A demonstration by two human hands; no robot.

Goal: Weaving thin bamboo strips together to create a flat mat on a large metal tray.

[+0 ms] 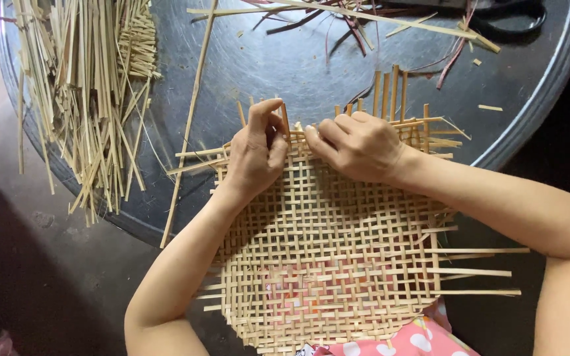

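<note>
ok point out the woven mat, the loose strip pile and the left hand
woven mat (338, 264), head view, middle of the weave
loose strip pile (80, 86), head view, centre of the bundle
left hand (255, 155), head view, back of the hand

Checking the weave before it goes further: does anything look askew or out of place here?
Nothing looks damaged. The mat has uneven strip ends jutting from its right edge, and loose strips lie scattered on the tray. Both hands, left and right, work the far edge.
</note>
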